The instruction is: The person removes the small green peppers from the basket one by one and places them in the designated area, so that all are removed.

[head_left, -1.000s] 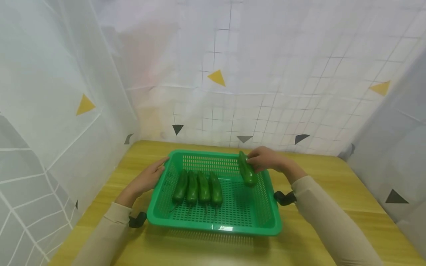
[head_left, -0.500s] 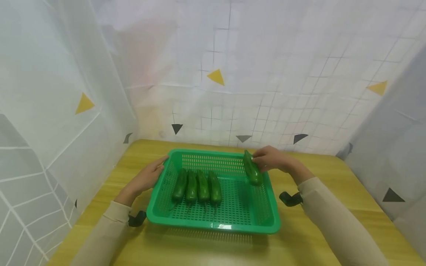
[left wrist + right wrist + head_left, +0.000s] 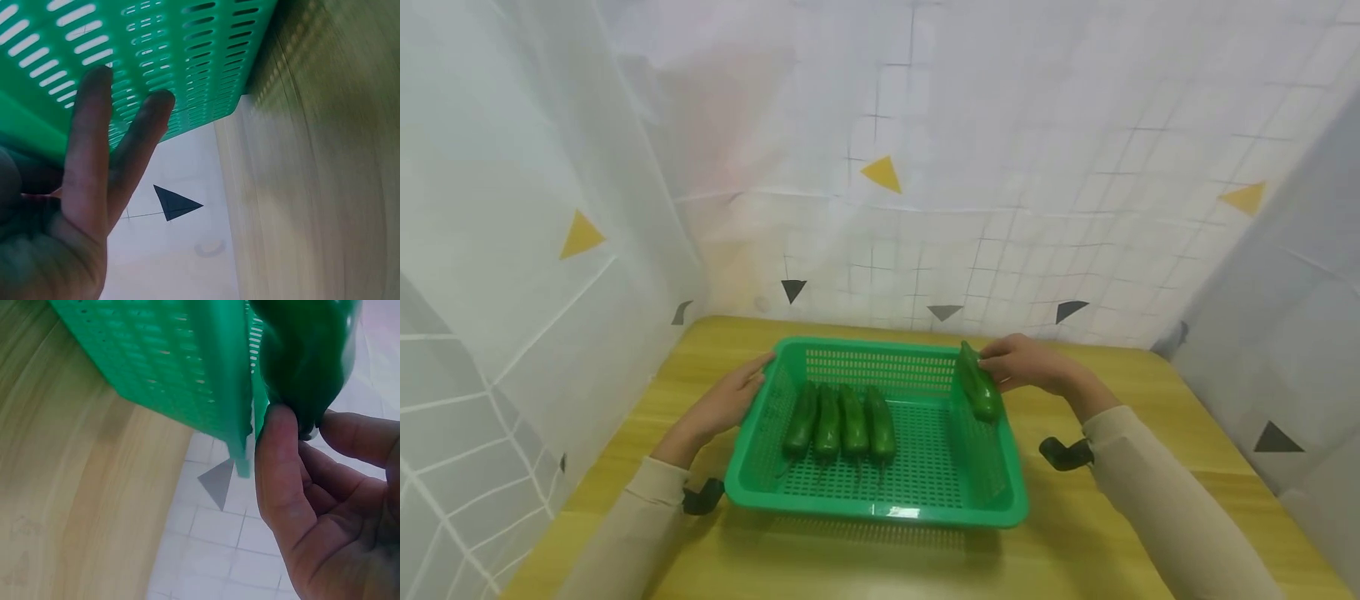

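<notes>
A long green pepper (image 3: 981, 393) is pinched between the thumb and fingers of my right hand (image 3: 1026, 367), held tilted over the right end of a green plastic basket (image 3: 880, 509). In the right wrist view, the fingertips meet at one end of the pepper (image 3: 306, 356), just beside the basket's rim. Several more green peppers (image 3: 853, 423) lie side by side on the left half of the basket floor, stems toward me. At the basket's left side rests my left hand (image 3: 724, 406). Straight fingers (image 3: 87, 156) touch the slotted outer wall in the left wrist view; its thumb is mostly hidden.
The basket stands on a wood-grain table (image 3: 1097, 533). White sheeting (image 3: 925, 125) with grid lines and triangles hangs behind and at both sides. A dark strap piece (image 3: 1066, 454) sticks out from the right wrist, and another dark piece (image 3: 703, 497) from the left.
My right hand has carried the pepper a little to the right, toward the basket's right wall. The left hand keeps its place at the basket, and the lying peppers have stayed put.
</notes>
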Action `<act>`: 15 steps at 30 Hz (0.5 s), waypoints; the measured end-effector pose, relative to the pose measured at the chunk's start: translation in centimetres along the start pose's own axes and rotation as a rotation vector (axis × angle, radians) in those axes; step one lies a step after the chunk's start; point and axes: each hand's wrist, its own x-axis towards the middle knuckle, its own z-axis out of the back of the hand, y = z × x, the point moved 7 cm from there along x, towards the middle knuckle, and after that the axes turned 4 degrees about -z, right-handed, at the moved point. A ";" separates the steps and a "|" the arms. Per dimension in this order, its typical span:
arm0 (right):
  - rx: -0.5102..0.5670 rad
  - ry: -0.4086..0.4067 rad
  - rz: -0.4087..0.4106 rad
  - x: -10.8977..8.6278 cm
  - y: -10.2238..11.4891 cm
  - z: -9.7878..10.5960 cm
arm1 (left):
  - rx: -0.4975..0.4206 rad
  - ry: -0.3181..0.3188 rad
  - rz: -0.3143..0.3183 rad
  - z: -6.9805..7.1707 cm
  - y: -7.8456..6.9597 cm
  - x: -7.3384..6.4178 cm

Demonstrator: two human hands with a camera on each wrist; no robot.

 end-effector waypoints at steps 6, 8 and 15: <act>0.021 0.020 0.014 -0.2 -0.4 0.2 | -0.007 -0.005 0.007 0.2 0.1 0.0; 0.027 0.020 0.008 -0.3 -0.7 0.3 | -0.013 -0.003 0.005 0.2 0.2 0.0; 0.053 0.015 -0.001 -0.7 -1.7 0.8 | -0.007 0.001 0.006 0.0 0.4 0.1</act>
